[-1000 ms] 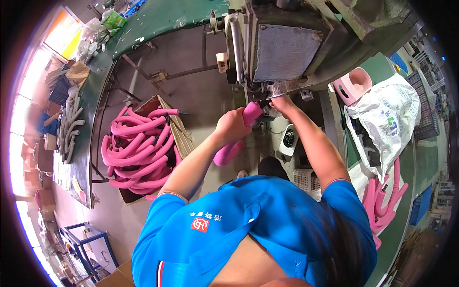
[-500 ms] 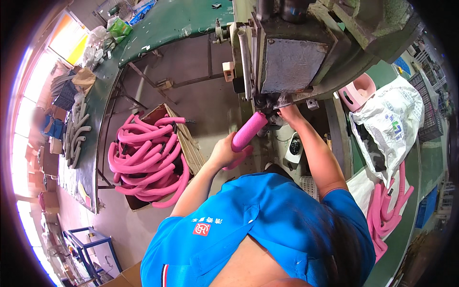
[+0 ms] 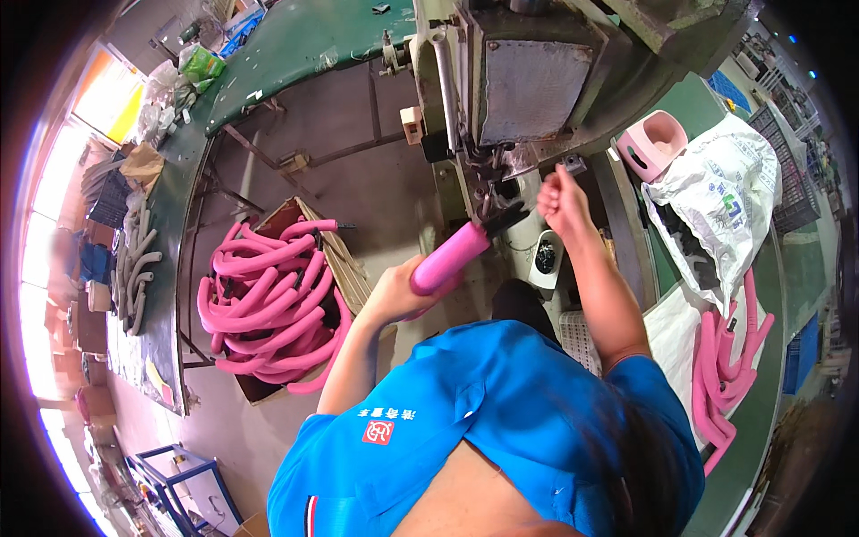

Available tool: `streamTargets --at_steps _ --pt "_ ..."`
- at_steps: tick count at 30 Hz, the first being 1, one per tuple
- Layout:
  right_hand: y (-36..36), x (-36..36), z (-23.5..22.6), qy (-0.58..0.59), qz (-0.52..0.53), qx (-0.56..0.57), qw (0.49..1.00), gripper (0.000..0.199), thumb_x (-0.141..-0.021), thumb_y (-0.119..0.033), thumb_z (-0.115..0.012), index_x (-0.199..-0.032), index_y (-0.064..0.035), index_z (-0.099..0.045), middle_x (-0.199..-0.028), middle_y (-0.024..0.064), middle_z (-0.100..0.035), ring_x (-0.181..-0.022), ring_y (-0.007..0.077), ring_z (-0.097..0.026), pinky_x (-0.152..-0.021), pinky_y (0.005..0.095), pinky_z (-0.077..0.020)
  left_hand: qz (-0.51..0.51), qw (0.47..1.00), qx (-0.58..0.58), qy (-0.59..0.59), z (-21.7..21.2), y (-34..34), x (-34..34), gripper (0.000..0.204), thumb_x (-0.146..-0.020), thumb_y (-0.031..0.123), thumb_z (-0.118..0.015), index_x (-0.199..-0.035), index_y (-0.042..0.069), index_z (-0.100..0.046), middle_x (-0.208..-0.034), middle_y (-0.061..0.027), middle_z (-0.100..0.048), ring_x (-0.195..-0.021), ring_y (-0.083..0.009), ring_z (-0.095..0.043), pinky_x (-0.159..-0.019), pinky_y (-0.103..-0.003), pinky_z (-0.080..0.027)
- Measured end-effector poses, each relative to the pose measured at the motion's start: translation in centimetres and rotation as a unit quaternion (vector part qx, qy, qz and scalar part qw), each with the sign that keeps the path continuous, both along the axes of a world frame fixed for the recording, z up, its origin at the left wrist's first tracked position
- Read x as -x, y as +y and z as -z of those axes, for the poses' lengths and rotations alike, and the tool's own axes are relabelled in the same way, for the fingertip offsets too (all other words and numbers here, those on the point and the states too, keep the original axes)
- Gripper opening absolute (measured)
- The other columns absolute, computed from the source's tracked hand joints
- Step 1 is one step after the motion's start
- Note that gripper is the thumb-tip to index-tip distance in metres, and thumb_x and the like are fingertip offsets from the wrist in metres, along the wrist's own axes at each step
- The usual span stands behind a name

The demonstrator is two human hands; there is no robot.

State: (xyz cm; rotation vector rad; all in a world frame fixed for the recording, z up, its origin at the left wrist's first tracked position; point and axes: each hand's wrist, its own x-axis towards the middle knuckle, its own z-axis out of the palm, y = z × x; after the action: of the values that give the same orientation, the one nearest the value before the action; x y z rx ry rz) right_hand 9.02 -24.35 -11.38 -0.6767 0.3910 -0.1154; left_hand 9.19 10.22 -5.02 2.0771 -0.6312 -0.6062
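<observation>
My left hand (image 3: pixel 396 293) is wrapped round a pink foam-covered tube (image 3: pixel 450 257). Out of the tube's upper end sticks a black forked fitting (image 3: pixel 506 218), just below the working head (image 3: pixel 486 166) of a large metal machine (image 3: pixel 535 94). To the right of that fitting, apart from it, my right hand (image 3: pixel 564 204) is raised with its fingers curled together. Whether anything small is inside those fingers I cannot make out. Below the machine, close to my right forearm, stands a white container (image 3: pixel 545 259) with small dark pieces in it.
At left, a cardboard box (image 3: pixel 351 268) holds a heap of pink tubes (image 3: pixel 264 304). On the right-hand green bench (image 3: pixel 761 394) lie more pink tubes (image 3: pixel 723 376), a white sack (image 3: pixel 716 192) and a pink bin (image 3: pixel 651 146). Grey tubes (image 3: pixel 139 268) rest on the left bench.
The pink tube has come down and away from the machine head, and its black end fitting now shows. My right hand has drawn back from the machine, with its fingers curled.
</observation>
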Motion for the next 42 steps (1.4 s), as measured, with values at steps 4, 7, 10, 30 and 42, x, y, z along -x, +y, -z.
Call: streamTargets --at_steps 4,7,10,30,42 --pt "-2.4 1.8 10.2 0.149 0.214 -0.188 0.947 0.017 -0.091 -0.009 -0.042 -0.082 0.0019 -0.052 -0.076 0.0101 -0.056 -0.07 0.0243 -0.057 -0.072 0.0367 -0.0529 -0.027 0.999 -0.014 -0.037 3.5 4.4 1.2 0.039 -0.065 0.024 -0.069 -0.095 0.003 -0.057 -0.076 -0.0166 -0.062 -0.07 -0.0305 -0.062 -0.068 -0.037 -0.048" --pt "1.6 4.1 9.8 0.192 0.111 -0.207 0.953 0.019 -0.091 -0.005 -0.039 -0.1 0.0096 -0.049 -0.089 0.0163 -0.057 -0.086 0.0338 -0.059 -0.085 0.0432 -0.0517 -0.088 0.995 -0.036 0.0 4.6 6.1 2.7 0.04 -0.062 0.022 -0.066 -0.096 0.002 -0.057 -0.077 -0.0188 -0.061 -0.073 -0.0344 -0.062 -0.07 -0.04 -0.047" --pt "2.4 5.3 4.6 0.094 0.012 -0.155 0.983 0.026 -0.093 -0.006 -0.039 -0.108 0.012 -0.05 -0.104 0.0211 -0.059 -0.099 0.0333 -0.059 -0.091 0.0391 -0.0499 -0.093 0.994 -0.048 -0.003 5.5 5.9 3.9 0.039 -0.062 0.022 -0.066 -0.095 0.003 -0.057 -0.077 -0.0189 -0.061 -0.075 -0.0356 -0.062 -0.07 -0.04 -0.047" --pt "2.9 -2.5 -3.7 -0.07 -0.233 0.115 0.963 0.035 -0.086 -0.017 -0.05 -0.056 -0.0141 -0.033 -0.047 -0.0055 -0.026 -0.038 0.0053 -0.024 -0.037 0.0222 -0.0191 -0.126 0.991 -0.053 0.011 3.4 3.4 7.0 0.048 -0.061 0.018 -0.07 -0.103 0.002 -0.057 -0.081 -0.0168 -0.062 -0.075 -0.0275 -0.062 -0.072 -0.036 -0.047" --pt "2.0 -3.3 -1.6 -0.079 -0.293 0.108 0.947 0.013 -0.087 -0.014 -0.055 -0.079 -0.0116 -0.045 -0.054 -0.0045 -0.04 -0.043 0.0084 -0.037 -0.042 0.0219 -0.0301 -0.169 0.983 -0.067 0.019 2.6 2.6 9.6 0.04 -0.059 0.019 -0.068 -0.094 0.004 -0.055 -0.079 -0.0193 -0.062 -0.078 -0.0367 -0.062 -0.072 -0.041 -0.047"
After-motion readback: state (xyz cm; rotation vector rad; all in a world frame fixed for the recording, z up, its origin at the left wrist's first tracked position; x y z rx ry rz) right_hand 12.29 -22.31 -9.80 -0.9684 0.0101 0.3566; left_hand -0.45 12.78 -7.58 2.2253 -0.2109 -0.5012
